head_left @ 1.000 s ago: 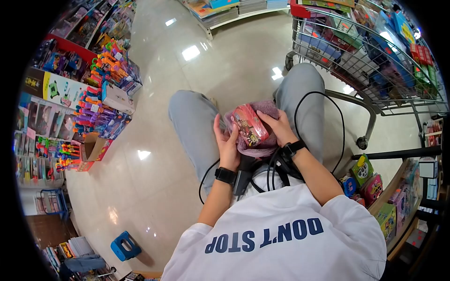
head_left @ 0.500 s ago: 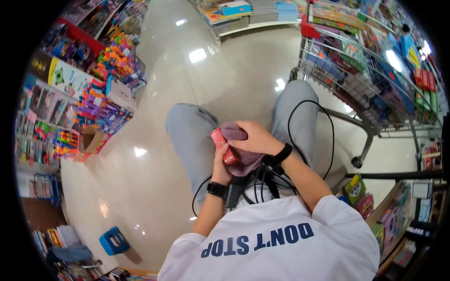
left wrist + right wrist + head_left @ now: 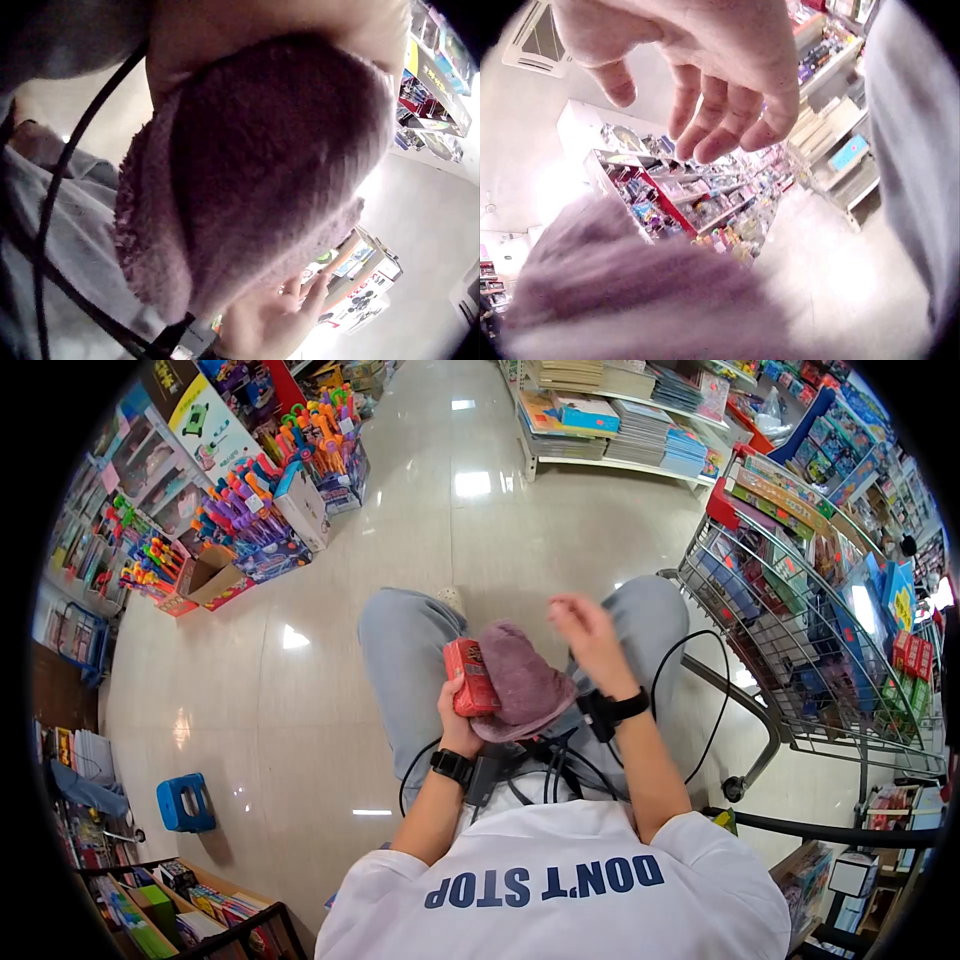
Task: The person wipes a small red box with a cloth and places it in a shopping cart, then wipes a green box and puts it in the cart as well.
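A red printed box stands in the left hand, thumb across its near side, in the head view. Against the box lies a purple-grey cloth, draped over that hand. The same cloth fills the left wrist view and hides the fingers and the box. The right hand is raised to the right of the cloth, touching nothing. Its fingers hang loosely bent and apart from the thumb in the right wrist view, above the blurred cloth.
A loaded shopping cart stands at the right, and black cables loop beside the right leg. Boxes of colourful toys are at the upper left. A blue stool stands on the floor at the lower left. Stacked books fill a shelf ahead.
The right hand has let go of the cloth and lifted away to the right. The cloth now stands up beside the box, which remains in the left hand. The head view has shifted.
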### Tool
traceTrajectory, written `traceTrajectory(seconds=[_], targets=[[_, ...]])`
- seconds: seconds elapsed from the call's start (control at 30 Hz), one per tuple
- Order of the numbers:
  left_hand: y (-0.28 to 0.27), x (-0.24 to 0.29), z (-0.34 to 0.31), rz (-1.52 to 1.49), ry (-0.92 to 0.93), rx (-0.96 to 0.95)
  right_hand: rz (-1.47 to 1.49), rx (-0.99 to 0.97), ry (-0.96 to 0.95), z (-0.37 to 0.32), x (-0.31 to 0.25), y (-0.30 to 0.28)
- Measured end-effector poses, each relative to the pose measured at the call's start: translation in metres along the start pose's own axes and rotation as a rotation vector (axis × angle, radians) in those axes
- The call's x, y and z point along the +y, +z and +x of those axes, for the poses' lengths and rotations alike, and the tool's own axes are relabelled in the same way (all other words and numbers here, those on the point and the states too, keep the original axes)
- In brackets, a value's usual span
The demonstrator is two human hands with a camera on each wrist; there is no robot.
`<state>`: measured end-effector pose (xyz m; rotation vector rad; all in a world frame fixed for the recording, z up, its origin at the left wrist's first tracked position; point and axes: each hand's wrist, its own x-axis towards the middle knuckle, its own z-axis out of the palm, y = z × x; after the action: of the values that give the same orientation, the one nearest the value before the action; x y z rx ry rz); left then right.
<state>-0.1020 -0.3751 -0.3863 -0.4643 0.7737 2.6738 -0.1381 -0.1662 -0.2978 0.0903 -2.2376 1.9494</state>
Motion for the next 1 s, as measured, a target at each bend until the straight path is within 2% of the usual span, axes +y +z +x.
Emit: traceTrajectory(seconds=[0.03,0.13,0.27,0.5,0.63,0.67,0.77,0.8,0.9,1.0], targets=[[0.0,0.001,-0.006,-0.018,-0.006,0.007,0.014,0.11,-0.024,-0.002,-0.007,-0.01],[-0.009,0.002,-0.018,-0.01,-0.018,-0.001,0.028,0.257,-0.035,-0.004,-0.012,-0.038],[-0.007,0.002,-0.015,0.005,0.0,-0.068,-0.119,0.392,0.008,0.006,0.053,-0.061],[0.008,0.004,-0.034,-0.04,-0.025,-0.081,-0.643,0.159,-0.153,0.008,0.038,-0.028],[-0.003,-0.001,-0.03,-0.007,-0.05,-0.085,0.02,0.124,0.003,-0.009,0.034,0.008],[-0.005,-0.003,-0.027,-0.027,-0.066,-0.099,0.132,0.042,0.146,-0.014,0.029,0.009],[0.004,-0.002,-0.029,-0.001,-0.05,-0.104,0.402,-0.162,0.221,-0.018,0.023,0.024],[0.003,-0.001,-0.027,0.047,-0.049,-0.09,0.407,-0.254,0.226,-0.018,0.027,0.03],[0.008,0.0,-0.024,0.05,-0.106,-0.081,0.37,-0.318,0.215,-0.02,0.033,0.04],[0.012,0.002,-0.02,0.098,-0.166,-0.088,0.126,-0.304,0.119,-0.022,0.029,0.036]])
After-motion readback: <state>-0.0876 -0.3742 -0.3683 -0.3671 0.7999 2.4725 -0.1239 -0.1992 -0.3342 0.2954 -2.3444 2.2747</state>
